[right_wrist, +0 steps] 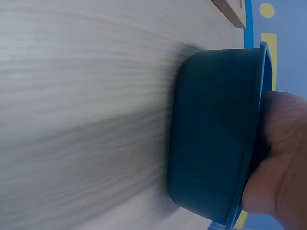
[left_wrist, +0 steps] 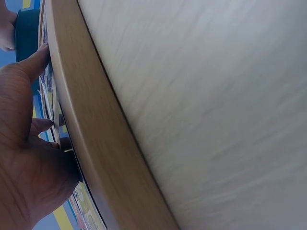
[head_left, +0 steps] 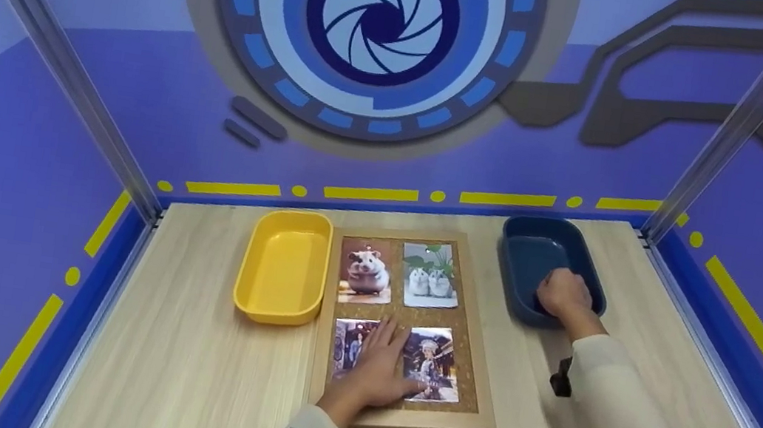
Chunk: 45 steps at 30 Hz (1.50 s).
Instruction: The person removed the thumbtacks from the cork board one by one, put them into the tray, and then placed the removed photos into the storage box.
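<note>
Two bare hands at work on a pale wood-grain desk (head_left: 195, 374). A rectangular cork board with a light wooden frame (head_left: 474, 331) lay near the middle of the desk, its long sides running from the near edge towards the far edge. The left hand (head_left: 376, 370) rested flat on the board, fingers extended and slightly spread, gripping nothing. It partly covered a glossy photograph with a darkly dressed figure (head_left: 349, 336) in the near left quarter; its thumb touched a glossy photograph of a figure in a pale hat (head_left: 439, 364) in the near right quarter. The far left quarter bore a brown-toned photograph of a white-and-brown hamster (head_left: 367, 272); the far right, a grey photograph of two white rodents under green leaves (head_left: 432, 277).

The right hand (head_left: 566, 294) reached into a dark blue, round-cornered plastic tray (head_left: 536, 254) towards the desk's far right corner. Its visible fingers were bent, but the fingertips were hidden, and whether they had hold of anything could not be told. A yellow, round-cornered plastic tray (head_left: 284, 267) stood just beside the board, on the side towards the desk's left edge.
</note>
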Each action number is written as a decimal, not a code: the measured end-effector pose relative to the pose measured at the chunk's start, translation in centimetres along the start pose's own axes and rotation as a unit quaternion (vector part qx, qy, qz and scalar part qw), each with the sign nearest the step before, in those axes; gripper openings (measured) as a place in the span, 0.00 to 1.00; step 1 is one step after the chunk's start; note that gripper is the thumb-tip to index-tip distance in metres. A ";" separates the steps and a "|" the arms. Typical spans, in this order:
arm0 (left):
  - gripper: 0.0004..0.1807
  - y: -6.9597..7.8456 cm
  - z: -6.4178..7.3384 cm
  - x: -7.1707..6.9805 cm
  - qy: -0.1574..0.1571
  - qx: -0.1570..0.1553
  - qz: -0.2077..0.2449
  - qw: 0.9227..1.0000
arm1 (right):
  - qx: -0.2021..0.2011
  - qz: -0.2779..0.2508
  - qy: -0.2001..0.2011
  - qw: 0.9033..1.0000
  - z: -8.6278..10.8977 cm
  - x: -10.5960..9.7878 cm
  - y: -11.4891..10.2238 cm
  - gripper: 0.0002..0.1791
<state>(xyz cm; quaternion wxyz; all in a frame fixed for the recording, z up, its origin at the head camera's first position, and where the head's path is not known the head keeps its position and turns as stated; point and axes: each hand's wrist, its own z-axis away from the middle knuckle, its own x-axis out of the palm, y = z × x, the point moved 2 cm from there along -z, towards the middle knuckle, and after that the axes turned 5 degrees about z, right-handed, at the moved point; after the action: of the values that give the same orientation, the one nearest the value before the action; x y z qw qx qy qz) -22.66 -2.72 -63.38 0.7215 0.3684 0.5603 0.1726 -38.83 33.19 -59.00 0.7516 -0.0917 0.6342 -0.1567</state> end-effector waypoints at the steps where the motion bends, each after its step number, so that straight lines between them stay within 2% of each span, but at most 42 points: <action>1: 0.60 0.0 0.0 0.0 0.001 0.003 0.002 1.000 | 0.002 0.001 -0.004 1.000 0.0 0.1 0.0 0.19; 9: 0.64 0.1 0.2 0.0 0.004 0.003 0.001 1.000 | 0.007 0.006 -0.032 0.999 0.2 0.1 0.0 0.17; 18: 0.63 -0.1 0.3 0.2 0.000 0.008 -0.001 1.000 | -0.006 0.016 -0.060 0.998 0.1 0.1 0.5 0.17; 23: 0.63 0.0 0.2 0.3 -0.001 0.008 0.003 1.000 | -0.009 0.017 -0.062 0.998 0.0 -0.3 0.8 0.16; 32: 0.63 0.0 0.1 0.0 0.003 0.008 0.001 1.000 | -0.035 0.008 -0.038 0.999 0.3 -1.1 0.8 0.16; 39: 0.63 0.0 -0.2 0.0 0.002 0.008 -0.004 1.000 | -0.065 -0.015 0.004 0.998 0.5 -2.2 0.7 0.10; 45: 0.62 0.2 -0.1 -0.1 0.009 0.015 -0.014 1.000 | -0.094 -0.029 0.045 0.994 1.6 -2.8 0.0 0.15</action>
<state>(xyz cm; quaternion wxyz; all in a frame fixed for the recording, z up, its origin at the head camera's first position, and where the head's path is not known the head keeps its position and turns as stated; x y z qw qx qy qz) -22.77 -2.64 -63.16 0.7129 0.3698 0.5747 0.1575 -37.69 34.04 -56.10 0.7057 -0.1734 0.6760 -0.1218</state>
